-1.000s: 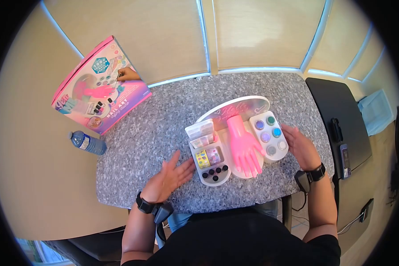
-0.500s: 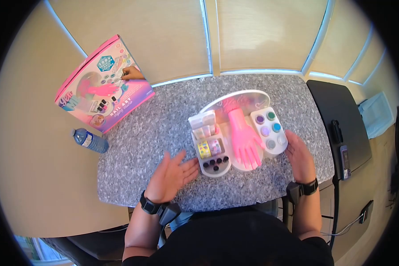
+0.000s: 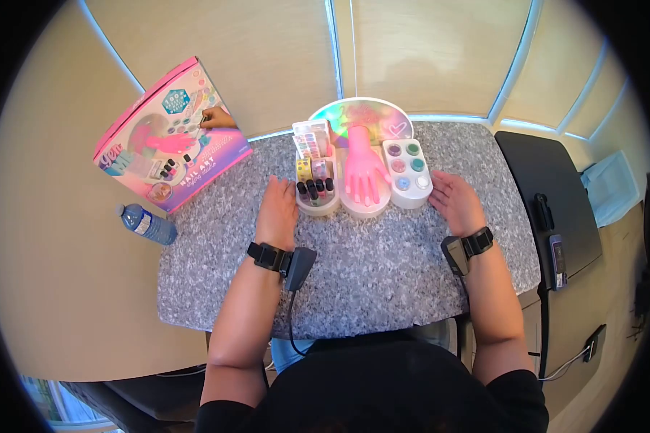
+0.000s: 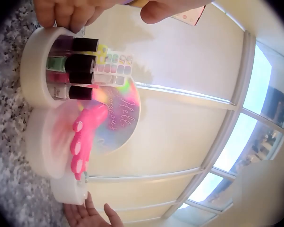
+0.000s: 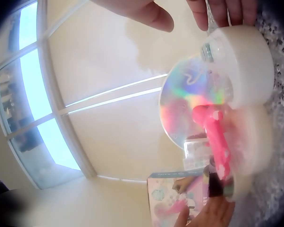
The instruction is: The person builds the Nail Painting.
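A white nail art stand (image 3: 318, 208) sits toward the back of the table, with a shiny rainbow backboard (image 3: 397, 119). At its middle lies a pink model hand (image 3: 366, 172). Its left section carries sticker sheets (image 3: 310, 141), patterned tape rolls (image 3: 305, 169) and several black-capped nail polish bottles (image 4: 80, 62). Small colored pots (image 3: 417, 164) fill the right section. My left hand (image 3: 276, 215) is along the stand's left side, fingers extended at its wall. On the opposite side my right hand (image 3: 460, 205) has its fingertips right at the wall, thumb raised.
The speckled grey table (image 3: 368, 274) has a panelled wall behind it. A nail art box (image 3: 173, 137) stands at the back left, with a water bottle (image 3: 148, 224) in front of it. To the right is a black surface (image 3: 542, 187) bearing a dark device (image 3: 558, 261).
The stand has moved away from me and a little left, toward the back of the table, and now faces me more squarely. Both hands have moved forward along its sides.
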### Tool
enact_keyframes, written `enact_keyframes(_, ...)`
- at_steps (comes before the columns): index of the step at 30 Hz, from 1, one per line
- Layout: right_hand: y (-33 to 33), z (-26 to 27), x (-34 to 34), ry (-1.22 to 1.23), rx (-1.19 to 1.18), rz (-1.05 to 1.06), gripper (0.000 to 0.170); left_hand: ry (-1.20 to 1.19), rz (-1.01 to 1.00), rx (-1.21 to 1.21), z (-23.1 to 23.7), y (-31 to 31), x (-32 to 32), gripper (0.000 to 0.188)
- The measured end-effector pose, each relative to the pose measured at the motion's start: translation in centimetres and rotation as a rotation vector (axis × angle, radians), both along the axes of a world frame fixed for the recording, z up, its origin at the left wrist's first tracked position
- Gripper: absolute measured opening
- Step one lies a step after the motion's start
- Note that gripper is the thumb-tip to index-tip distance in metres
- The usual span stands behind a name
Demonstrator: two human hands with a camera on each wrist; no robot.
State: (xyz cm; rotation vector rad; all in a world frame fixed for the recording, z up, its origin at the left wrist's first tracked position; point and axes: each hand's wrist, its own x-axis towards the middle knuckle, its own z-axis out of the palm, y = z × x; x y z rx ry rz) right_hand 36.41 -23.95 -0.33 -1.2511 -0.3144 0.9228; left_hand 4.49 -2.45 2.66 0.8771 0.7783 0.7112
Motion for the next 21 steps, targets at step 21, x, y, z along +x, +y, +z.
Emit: enact_keyframes(21,0.4,-2.9,0.8,-0.302,-0.046,-0.157,0.039,0.074,0.165,0.221,-3.5,0.5,-0.5,0.069)
